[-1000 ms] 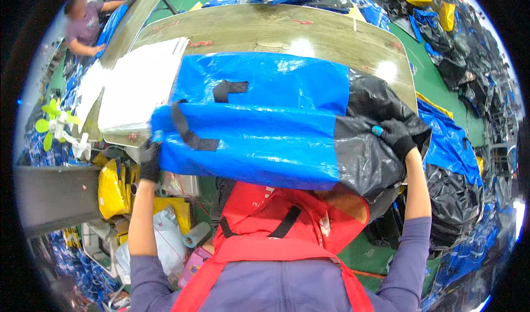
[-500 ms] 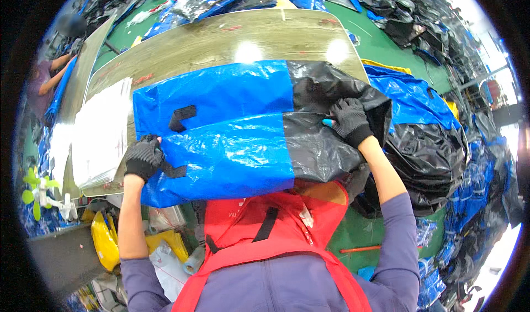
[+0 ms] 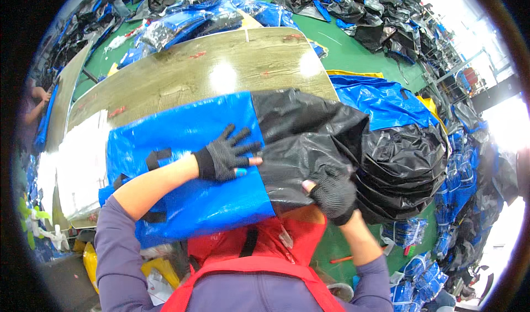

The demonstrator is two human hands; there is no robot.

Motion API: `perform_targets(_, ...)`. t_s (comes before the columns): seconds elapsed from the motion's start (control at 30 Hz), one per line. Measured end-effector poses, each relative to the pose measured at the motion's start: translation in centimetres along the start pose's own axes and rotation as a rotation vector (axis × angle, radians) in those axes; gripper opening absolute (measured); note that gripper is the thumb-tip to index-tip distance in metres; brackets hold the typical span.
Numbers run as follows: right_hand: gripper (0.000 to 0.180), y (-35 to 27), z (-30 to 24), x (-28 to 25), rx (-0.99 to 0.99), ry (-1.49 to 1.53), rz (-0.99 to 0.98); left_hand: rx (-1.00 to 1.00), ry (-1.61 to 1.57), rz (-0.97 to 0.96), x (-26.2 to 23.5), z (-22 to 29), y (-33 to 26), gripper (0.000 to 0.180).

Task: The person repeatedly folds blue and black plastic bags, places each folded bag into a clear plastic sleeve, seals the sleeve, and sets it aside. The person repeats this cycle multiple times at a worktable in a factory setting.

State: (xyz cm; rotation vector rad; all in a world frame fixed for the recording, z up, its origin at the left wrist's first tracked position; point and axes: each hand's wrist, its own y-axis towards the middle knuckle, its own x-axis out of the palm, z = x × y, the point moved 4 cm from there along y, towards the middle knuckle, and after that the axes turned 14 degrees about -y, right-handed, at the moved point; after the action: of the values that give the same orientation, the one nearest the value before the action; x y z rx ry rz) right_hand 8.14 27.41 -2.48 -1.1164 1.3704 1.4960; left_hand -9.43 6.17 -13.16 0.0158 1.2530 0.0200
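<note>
A large blue and black coated-fabric bag [image 3: 215,210] lies flattened across the table in front of me, its black part to the right. Short black straps [image 3: 158,157] are on the blue part. My left hand [image 3: 226,156], in a dark knit glove, rests on the blue fabric beside the seam with its fingers spread. Toward the near edge of the black part is my right hand [image 3: 334,195], gloved too and slightly blurred; it lies on the fabric with the thumb held apart. Neither hand grips anything I can see.
The wood-patterned table [image 3: 276,52] reaches away behind the bag. White sheets [image 3: 83,168] are stacked at its left. Another blue and black bag [image 3: 403,163] bulges on the right. A small green fan [image 3: 41,223] stands at the left. Another person [image 3: 36,105] works at the far left.
My left hand has let go of the bag's left edge and moved right to the seam. My right hand has come down toward the near edge. The view has shifted.
</note>
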Motion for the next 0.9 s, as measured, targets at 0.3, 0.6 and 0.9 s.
perform_targets(0.3, 0.081, 20.6, 5.5, 10.4, -0.165, -0.016, -0.813, 0.085, -0.266, -0.133, -4.4, 5.8, -4.0, 0.053)
perform_targets(0.6, 0.059, 20.3, 9.8, 17.2, -0.098, -0.077, -0.671, -1.094, -0.832, 0.701, -5.1, 9.6, -33.2, 0.052)
perform_targets(0.9, 0.062, 18.9, 6.6, 13.3, 0.037, -0.294, -0.593, -1.133, -0.254, 1.585, 3.7, 4.9, -36.4, 0.048)
